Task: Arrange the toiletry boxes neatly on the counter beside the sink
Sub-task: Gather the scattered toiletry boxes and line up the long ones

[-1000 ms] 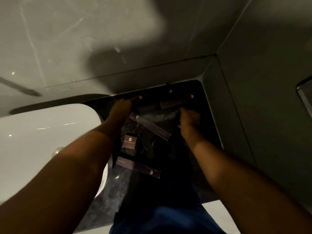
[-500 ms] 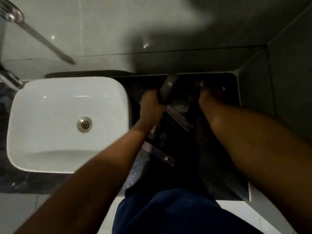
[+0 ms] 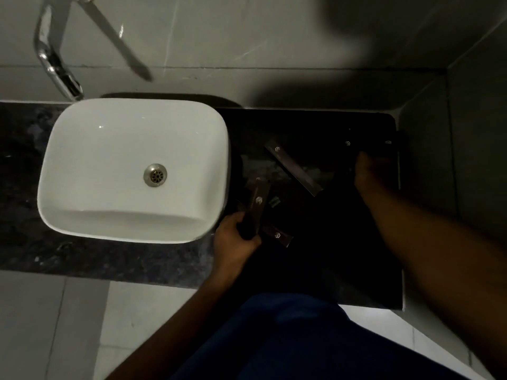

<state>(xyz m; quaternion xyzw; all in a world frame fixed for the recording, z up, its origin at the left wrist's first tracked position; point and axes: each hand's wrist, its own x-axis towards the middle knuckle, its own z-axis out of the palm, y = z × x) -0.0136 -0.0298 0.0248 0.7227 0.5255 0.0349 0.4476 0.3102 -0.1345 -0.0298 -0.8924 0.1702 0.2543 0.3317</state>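
Note:
Dark toiletry boxes with small logos lie on the black counter (image 3: 315, 264) to the right of the white sink (image 3: 82, 165). My left hand (image 3: 233, 242) grips one long dark box (image 3: 258, 204), held upright-ish near the sink's front right corner. Another long box (image 3: 295, 170) lies diagonally in the middle. A third box (image 3: 278, 237) lies just right of my left hand. Far back right, two dark boxes (image 3: 348, 144) (image 3: 387, 143) show only by their logos. My right hand (image 3: 370, 171) rests by them; its fingers are lost in the dark.
A chrome tap (image 3: 52, 56) curves over the sink's back left. Tiled walls close the counter at the back and at the right (image 3: 466, 133). A small pale item (image 3: 273, 201) lies among the boxes. My blue clothing (image 3: 288, 338) fills the bottom.
My left hand pulled back toward the front of the counter with a long box in it. My right hand stayed near the back right corner. The view swung left, showing the whole sink.

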